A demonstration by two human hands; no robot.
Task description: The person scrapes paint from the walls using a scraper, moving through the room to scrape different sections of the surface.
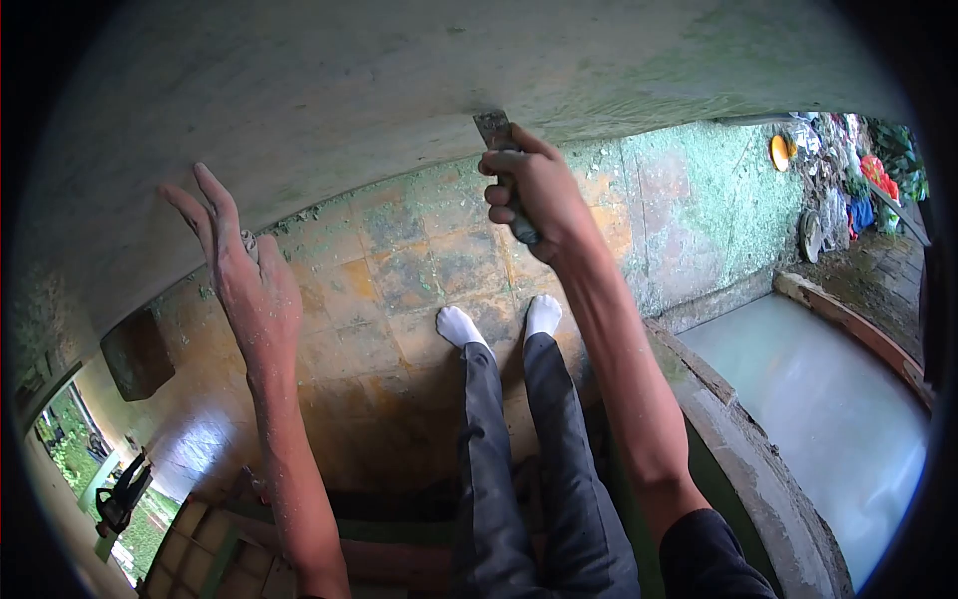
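My right hand [539,190] is closed round the handle of a scraper [493,130], whose flat metal blade points up at the grey-green wall [399,90] and looks to be at its surface. On the left, my left hand [249,280] is raised near the same wall, two fingers stretched out and the others curled in. A small grey thing shows between its fingers, too small to name. Pale dust covers the left hand and forearm. Flakes of green paint lie on the tiled floor [399,270] along the wall's foot.
My feet in white socks [461,327] stand on the tiles. A brown block [138,354] sits by the wall at left. A concrete ledge borders a pale surface [808,369] at right. Mixed rubbish [833,180] lies upper right. A person [122,499] is at far left.
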